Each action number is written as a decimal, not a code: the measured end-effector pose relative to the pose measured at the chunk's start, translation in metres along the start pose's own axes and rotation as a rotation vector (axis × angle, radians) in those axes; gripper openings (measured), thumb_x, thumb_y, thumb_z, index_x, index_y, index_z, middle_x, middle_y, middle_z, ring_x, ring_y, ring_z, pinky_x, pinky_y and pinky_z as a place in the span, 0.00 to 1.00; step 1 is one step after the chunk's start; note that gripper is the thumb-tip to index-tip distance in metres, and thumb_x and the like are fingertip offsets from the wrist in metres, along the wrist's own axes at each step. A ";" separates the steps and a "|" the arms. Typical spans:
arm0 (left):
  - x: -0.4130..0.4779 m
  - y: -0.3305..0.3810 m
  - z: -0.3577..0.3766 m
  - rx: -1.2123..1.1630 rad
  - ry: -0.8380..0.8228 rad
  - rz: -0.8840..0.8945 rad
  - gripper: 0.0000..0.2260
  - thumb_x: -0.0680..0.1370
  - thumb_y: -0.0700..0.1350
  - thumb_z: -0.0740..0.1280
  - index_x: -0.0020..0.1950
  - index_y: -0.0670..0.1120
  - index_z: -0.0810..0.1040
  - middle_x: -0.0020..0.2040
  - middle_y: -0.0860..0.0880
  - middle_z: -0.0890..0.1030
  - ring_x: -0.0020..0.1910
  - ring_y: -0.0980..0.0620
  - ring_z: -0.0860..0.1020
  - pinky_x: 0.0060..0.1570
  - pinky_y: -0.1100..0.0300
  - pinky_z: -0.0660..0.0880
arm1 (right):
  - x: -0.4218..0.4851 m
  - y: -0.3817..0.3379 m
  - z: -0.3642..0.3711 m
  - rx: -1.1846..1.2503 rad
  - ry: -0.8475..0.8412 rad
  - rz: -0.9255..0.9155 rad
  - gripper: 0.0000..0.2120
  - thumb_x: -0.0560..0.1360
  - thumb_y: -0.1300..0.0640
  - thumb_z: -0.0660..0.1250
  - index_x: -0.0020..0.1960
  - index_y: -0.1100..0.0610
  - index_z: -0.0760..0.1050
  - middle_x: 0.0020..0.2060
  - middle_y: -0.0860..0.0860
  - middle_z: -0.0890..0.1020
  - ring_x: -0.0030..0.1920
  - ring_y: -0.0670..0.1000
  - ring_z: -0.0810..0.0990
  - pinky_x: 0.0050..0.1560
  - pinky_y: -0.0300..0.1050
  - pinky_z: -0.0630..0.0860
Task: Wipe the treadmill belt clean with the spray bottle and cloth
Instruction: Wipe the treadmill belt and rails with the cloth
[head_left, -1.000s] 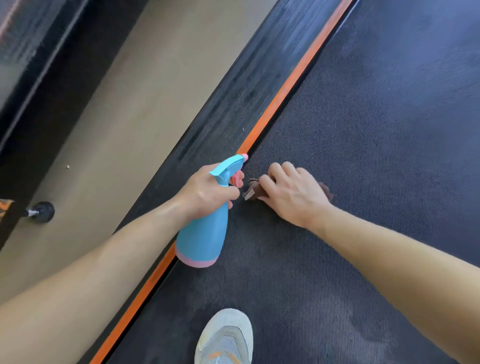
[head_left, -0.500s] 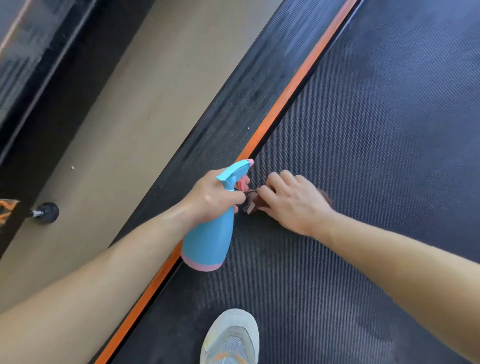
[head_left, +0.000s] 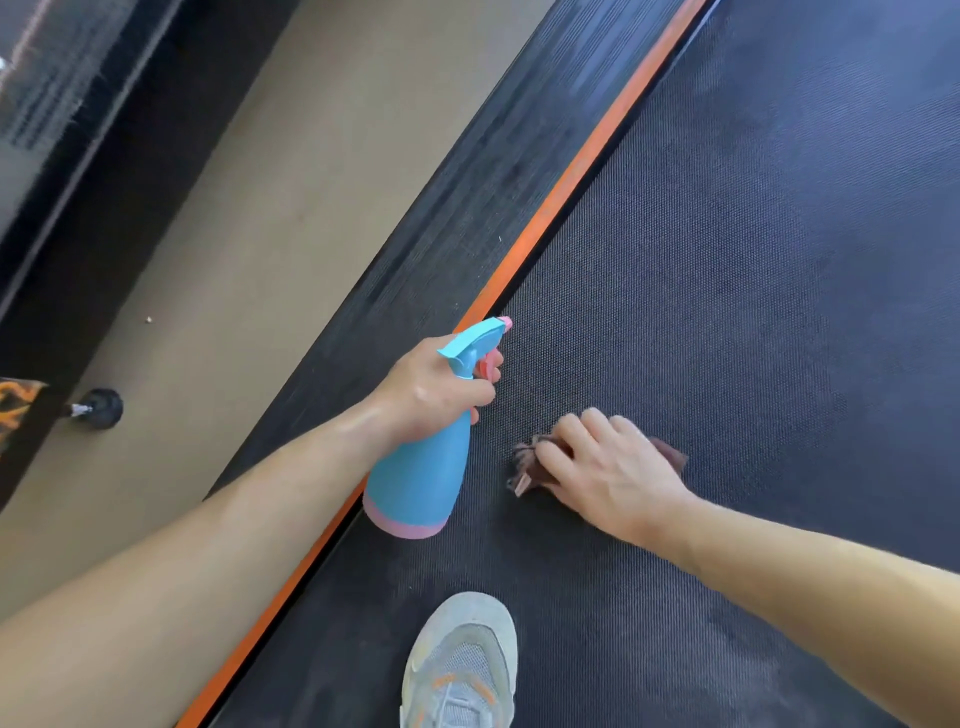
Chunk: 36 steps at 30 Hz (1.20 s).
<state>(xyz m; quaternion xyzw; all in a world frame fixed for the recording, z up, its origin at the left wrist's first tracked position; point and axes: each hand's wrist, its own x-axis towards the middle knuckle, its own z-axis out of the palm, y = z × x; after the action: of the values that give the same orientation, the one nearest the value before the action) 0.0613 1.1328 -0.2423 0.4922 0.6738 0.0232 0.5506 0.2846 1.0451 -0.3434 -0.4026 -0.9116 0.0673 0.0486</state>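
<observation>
Treadmill belt (head_left: 753, 260) wiping is progressing: the right hand (head_left: 608, 467), pressing the cloth (head_left: 524, 467) flat beneath its fingers, is sliding clear of the left hand (head_left: 431, 395), which is gripping the spray bottle (head_left: 421, 478) just beside it.

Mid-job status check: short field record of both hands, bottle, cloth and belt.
left hand: grips spray bottle at its neck, finger on the pink trigger
spray bottle: blue, pink base, tilted, over the orange strip
right hand: presses cloth onto belt
cloth: brown, bunched, mostly under the hand
belt: dark, textured; a grey shoe stands on it
</observation>
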 end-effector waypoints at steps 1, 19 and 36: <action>-0.001 0.001 0.001 -0.007 -0.004 0.001 0.18 0.72 0.43 0.70 0.62 0.53 0.83 0.52 0.51 0.86 0.38 0.51 0.85 0.55 0.50 0.82 | -0.004 0.001 0.000 0.008 -0.027 -0.060 0.13 0.80 0.45 0.65 0.53 0.56 0.72 0.46 0.56 0.74 0.42 0.59 0.72 0.34 0.53 0.71; -0.017 -0.012 -0.010 -0.034 0.046 -0.008 0.20 0.73 0.42 0.70 0.65 0.54 0.82 0.53 0.50 0.85 0.38 0.53 0.84 0.44 0.61 0.80 | 0.032 -0.040 0.009 0.030 0.019 -0.038 0.14 0.79 0.45 0.65 0.51 0.56 0.72 0.45 0.56 0.73 0.41 0.59 0.72 0.33 0.52 0.70; -0.055 -0.037 -0.009 0.040 0.057 -0.032 0.17 0.76 0.36 0.68 0.59 0.55 0.82 0.47 0.50 0.84 0.36 0.54 0.82 0.35 0.72 0.74 | 0.042 -0.065 0.013 0.048 -0.031 -0.007 0.16 0.80 0.43 0.60 0.57 0.56 0.73 0.49 0.55 0.74 0.45 0.58 0.73 0.36 0.53 0.72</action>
<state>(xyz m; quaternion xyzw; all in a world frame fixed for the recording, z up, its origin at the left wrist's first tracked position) 0.0259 1.0808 -0.2203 0.4915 0.6974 0.0148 0.5213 0.2074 1.0317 -0.3446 -0.3971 -0.9118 0.0952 0.0444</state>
